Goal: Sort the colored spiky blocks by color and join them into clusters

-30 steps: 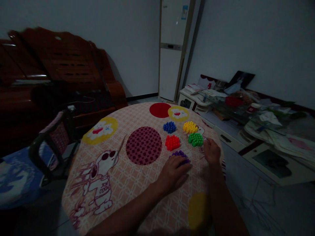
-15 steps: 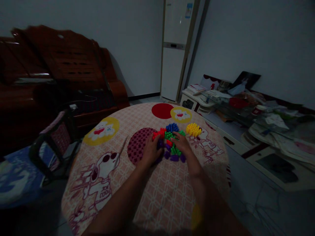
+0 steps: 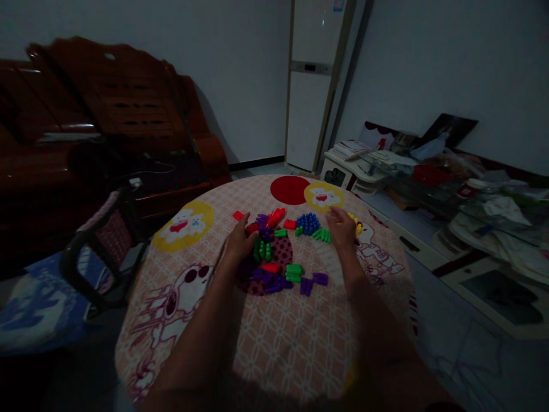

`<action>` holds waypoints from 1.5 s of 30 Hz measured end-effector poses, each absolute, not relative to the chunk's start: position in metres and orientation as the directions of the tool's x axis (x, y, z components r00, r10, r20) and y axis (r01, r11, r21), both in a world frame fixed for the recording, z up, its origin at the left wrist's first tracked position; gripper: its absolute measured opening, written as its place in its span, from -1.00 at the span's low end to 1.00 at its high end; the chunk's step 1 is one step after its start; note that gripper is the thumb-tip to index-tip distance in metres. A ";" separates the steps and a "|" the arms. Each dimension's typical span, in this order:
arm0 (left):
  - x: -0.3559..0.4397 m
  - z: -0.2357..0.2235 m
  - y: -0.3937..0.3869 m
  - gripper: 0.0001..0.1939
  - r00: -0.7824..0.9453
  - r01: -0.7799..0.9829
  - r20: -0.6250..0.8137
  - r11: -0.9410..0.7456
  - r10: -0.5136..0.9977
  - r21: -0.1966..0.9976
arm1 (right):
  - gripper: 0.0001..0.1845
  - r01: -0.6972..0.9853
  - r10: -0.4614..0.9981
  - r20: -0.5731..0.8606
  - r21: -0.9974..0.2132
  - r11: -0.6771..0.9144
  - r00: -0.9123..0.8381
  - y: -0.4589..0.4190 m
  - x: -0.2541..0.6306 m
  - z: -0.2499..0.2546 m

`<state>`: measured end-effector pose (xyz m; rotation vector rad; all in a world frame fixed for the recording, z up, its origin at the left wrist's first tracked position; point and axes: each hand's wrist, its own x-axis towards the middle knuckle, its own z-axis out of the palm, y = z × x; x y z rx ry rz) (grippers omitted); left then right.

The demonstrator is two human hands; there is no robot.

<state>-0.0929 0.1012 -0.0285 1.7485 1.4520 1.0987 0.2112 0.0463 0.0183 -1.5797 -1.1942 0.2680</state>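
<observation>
My left hand [image 3: 241,241] rests at the left side of a loose spread of small plastic pieces, thumb and fingers apart. Its thumb reaches over green pieces [image 3: 262,250], and its fingertips are beside red and purple pieces [image 3: 263,232]. My right hand [image 3: 342,230] has fingers slightly bent and apart; it partly covers the yellow pieces [image 3: 354,223]. Between the hands stand a tight cluster of blue pieces [image 3: 307,224] and some green pieces [image 3: 321,235]. Nearer to me lie purple pieces [image 3: 272,282], a red piece [image 3: 271,267] and green pieces [image 3: 294,272].
A patterned cloth [image 3: 278,343] covers the round table. A chair [image 3: 103,240] stands at the left, before a wooden bench [image 3: 128,109]. At the right is a cluttered low cabinet [image 3: 412,212]; a tall white appliance [image 3: 309,114] stands in the corner.
My hands have moved apart, left hand leftward and right hand rightward. The red, green and purple pieces, bunched together before, are now scattered wider. The view has shifted slightly.
</observation>
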 end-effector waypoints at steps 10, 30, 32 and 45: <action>-0.100 -0.052 0.126 -0.29 -0.007 0.486 0.118 -0.099 0.993 0.868 | -0.60 0.624 0.840 0.118 -0.725 -0.292 0.530 0.090 0.301 -0.014; -0.034 0.016 0.145 -0.56 0.360 0.229 0.141 -0.234 0.922 0.945 | -0.54 0.177 0.793 0.095 -0.952 0.248 -0.601 0.048 0.127 0.020; -0.026 0.020 0.135 -0.56 0.361 0.230 0.177 -0.271 0.916 0.935 | -0.59 0.140 0.868 0.146 -0.961 0.238 -0.474 0.039 0.144 0.024; 0.023 0.004 -0.022 -0.34 0.770 0.586 0.099 -0.760 0.631 0.281 | -0.57 0.460 0.943 0.203 -0.886 0.062 0.264 0.052 0.222 -0.024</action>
